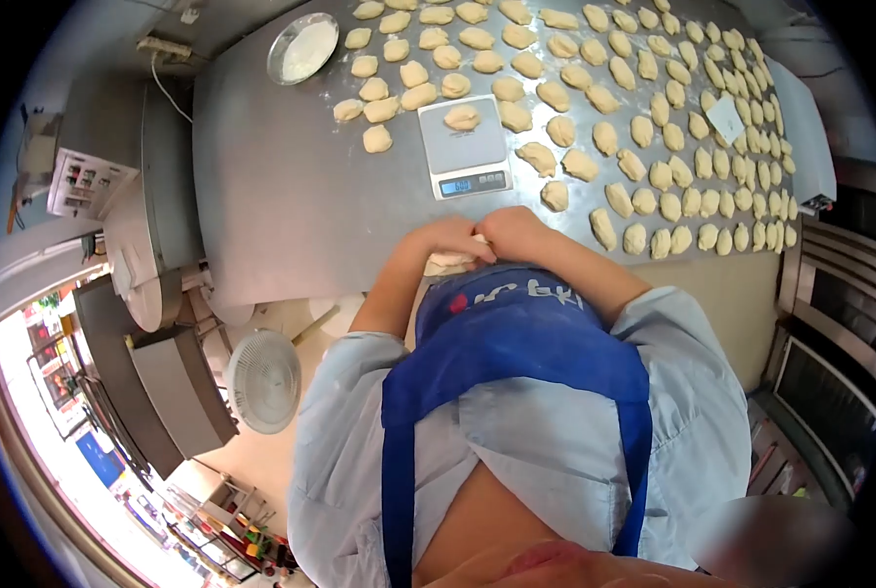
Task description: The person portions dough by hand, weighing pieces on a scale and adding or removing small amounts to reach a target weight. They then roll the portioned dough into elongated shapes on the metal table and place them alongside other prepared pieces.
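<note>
Both my hands meet at the table's near edge, just in front of the blue apron. My left hand (454, 238) is closed on a lump of dough (448, 263), which shows below its fingers. Against it, my right hand (512, 233) is curled with its fingers pressed on the same dough. Just beyond my hands stands a digital scale (465, 157) with a lit display, and one dough piece (462, 118) rests on its plate. Many pale dough pieces (580, 164) lie in rows on the metal table (291, 186), beyond and to the right of the scale.
A round metal bowl of flour (302, 49) sits at the table's far left. A white paper (724, 120) lies among the dough at the right. A white fan (265, 380) stands below left, near metal equipment (95, 183). Slatted racks (840, 284) are at the right.
</note>
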Action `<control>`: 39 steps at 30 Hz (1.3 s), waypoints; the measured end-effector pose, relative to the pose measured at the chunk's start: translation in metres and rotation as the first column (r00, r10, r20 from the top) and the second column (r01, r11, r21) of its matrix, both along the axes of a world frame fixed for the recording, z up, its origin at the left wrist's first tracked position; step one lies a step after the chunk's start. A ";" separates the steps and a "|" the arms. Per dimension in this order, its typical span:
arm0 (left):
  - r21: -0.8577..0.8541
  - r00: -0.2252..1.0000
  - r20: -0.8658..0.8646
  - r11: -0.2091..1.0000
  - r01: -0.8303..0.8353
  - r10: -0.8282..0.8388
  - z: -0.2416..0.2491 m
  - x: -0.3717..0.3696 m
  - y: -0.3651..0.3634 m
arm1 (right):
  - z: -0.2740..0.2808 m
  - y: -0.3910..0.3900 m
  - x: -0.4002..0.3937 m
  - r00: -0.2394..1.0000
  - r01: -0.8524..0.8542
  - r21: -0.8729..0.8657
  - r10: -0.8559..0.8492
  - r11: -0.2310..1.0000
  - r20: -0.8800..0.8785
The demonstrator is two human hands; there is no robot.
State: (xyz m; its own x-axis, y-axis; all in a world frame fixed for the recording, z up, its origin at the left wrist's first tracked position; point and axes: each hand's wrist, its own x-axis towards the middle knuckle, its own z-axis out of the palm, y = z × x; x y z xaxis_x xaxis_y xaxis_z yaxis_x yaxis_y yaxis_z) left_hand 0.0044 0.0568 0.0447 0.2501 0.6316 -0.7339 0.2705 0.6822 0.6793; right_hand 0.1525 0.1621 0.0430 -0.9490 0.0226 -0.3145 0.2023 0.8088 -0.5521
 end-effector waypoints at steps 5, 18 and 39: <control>0.106 0.991 -0.129 0.993 0.050 -0.036 -0.031 0.005 0.011 | 0.007 0.010 -0.009 0.996 -0.069 0.187 0.059 0.980 0.060; 0.432 0.757 -0.594 0.902 0.014 0.272 0.005 0.025 -0.010 | 0.014 0.036 -0.105 0.934 0.177 0.305 -0.062 0.936 -0.352; 0.620 0.527 -0.692 0.781 0.083 0.494 -0.066 0.008 -0.067 | -0.034 0.029 0.106 0.758 0.376 -0.004 -0.310 0.927 -0.573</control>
State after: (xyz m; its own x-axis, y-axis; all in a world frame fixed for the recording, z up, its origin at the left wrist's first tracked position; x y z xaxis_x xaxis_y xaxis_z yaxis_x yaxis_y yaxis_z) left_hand 0.0128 -0.0105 -0.0209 -0.4370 0.8979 -0.0535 0.7736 0.4056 0.4868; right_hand 0.2590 0.1911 0.0093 -0.8786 0.3819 0.2866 0.1633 0.8043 -0.5713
